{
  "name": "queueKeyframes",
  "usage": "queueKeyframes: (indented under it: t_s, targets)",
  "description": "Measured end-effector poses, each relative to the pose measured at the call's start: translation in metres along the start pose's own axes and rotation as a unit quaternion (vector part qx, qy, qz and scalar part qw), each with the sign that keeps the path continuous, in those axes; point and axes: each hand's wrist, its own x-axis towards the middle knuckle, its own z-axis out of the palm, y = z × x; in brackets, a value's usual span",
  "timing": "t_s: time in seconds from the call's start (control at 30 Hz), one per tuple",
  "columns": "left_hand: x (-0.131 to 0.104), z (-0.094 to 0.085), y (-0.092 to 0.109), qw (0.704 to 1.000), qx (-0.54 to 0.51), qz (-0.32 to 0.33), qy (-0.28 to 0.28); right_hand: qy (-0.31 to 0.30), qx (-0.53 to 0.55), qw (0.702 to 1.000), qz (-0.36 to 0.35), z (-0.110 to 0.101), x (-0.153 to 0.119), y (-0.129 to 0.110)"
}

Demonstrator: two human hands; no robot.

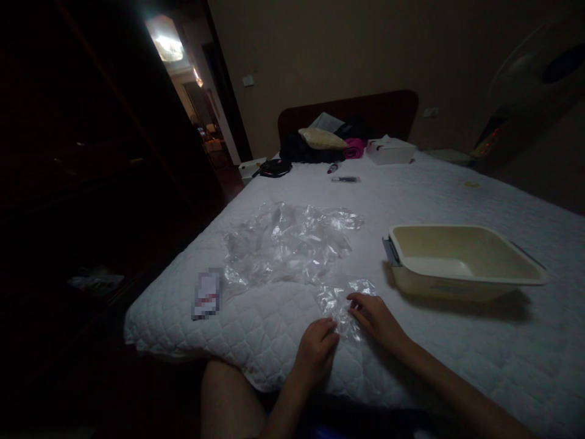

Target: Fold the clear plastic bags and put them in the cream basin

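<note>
A crumpled clear plastic bag (339,300) lies near the front edge of the bed, between my two hands. Its near left edge is pinched in my left hand (316,349), whose fingers are curled. From the right, my right hand (371,313) reaches over the bag with its index finger and thumb apart, the fingertips touching the plastic. Beyond them spreads a heap of clear plastic bags (292,244). To the right of my hands stands a cream plastic basin (466,286) with grey handles, and nothing shows inside it.
The bed has a white quilted cover (260,335). At its left edge lies a blurred-out flat item (207,294). Toward the headboard (393,103) are a white box (390,151), a beige pillow (322,138), dark cloth, a black bag (275,167) and a small packet (346,179).
</note>
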Motion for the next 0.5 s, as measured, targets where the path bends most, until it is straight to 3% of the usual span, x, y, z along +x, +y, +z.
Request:
queueKeyframes:
  t_s: [0.23, 0.5]
  targets:
    - [0.0002, 0.0008, 0.0001, 1.000, 0.008, -0.004, -0.003, -0.011, -0.052, 0.998, -0.020, 0.0035, 0.0005, 0.0056]
    - [0.0011, -0.0004, 0.0022, 1.000, 0.019, -0.013, -0.019, -0.008, 0.193, 0.981, 0.011, 0.0014, -0.0032, 0.0055]
